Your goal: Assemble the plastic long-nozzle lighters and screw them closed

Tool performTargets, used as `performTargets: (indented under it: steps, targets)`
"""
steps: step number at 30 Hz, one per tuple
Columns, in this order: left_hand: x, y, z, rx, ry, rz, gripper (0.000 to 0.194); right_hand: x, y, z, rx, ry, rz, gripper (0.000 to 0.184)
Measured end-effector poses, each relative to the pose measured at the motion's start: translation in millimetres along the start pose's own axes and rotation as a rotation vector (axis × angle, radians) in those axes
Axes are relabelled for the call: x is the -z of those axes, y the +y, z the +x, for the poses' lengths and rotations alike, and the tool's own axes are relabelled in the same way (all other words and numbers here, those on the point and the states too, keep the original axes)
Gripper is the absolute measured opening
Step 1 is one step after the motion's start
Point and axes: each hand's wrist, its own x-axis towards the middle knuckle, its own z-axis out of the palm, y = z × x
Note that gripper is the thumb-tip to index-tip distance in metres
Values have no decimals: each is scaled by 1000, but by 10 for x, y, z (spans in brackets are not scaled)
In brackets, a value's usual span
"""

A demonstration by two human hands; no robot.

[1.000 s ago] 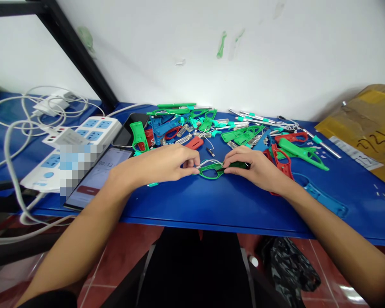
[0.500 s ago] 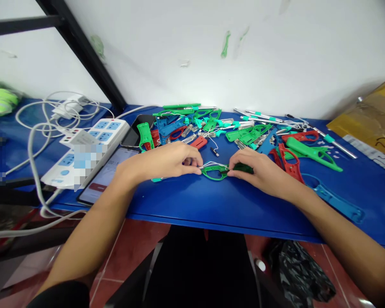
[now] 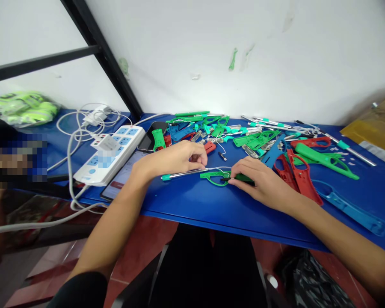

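A: Head view. State the condition of the right hand (image 3: 256, 180).

B: Thumb and forefinger pinch a green casing (image 3: 208, 175) low over the tabletop (image 3: 192, 205). Its looped end lies to the left of those fingers; the remainder is partly hidden behind them.

A: Other items at the right fingertips?

B: A slim black piece (image 3: 225, 179) projects leftward from them, across the loop. A white wire (image 3: 223, 167) runs in the gap between the two sets of fingers.

A: And the left hand (image 3: 183, 158)?

B: Fingers curled, thumb near the forefinger, directly above the end of a metal rod (image 3: 186, 173) with a teal sleeve at its far left. Whether they grip the rod, I cannot tell.

A: Items beyond the fingers?

B: A small red piece (image 3: 209, 147) is just past the left fingers. A black-ended connector (image 3: 223, 157) lies forward of the gap between the hands. To the right of the right fingers, past the knuckles, is a red handle (image 3: 304, 177); farther right, a blue handle (image 3: 353, 209).

A: Left side?

B: A phone (image 3: 136, 160) lies left of the left fingers, with a white power strip (image 3: 117, 155) beside it.
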Motion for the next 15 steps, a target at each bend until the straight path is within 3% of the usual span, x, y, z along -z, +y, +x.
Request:
performTargets:
  steps: [3,8,15]
  targets:
    - [42,0,-23,2,12,-8,23,-4,8,0,-6,1,-13,19]
    - [16,-14,-23,-40,-99,61,28,19,13,3,-11,8,16,19]
    - [-110,-69,10,-16,-51,194,25,47,114,7,-78,-26,66,23]
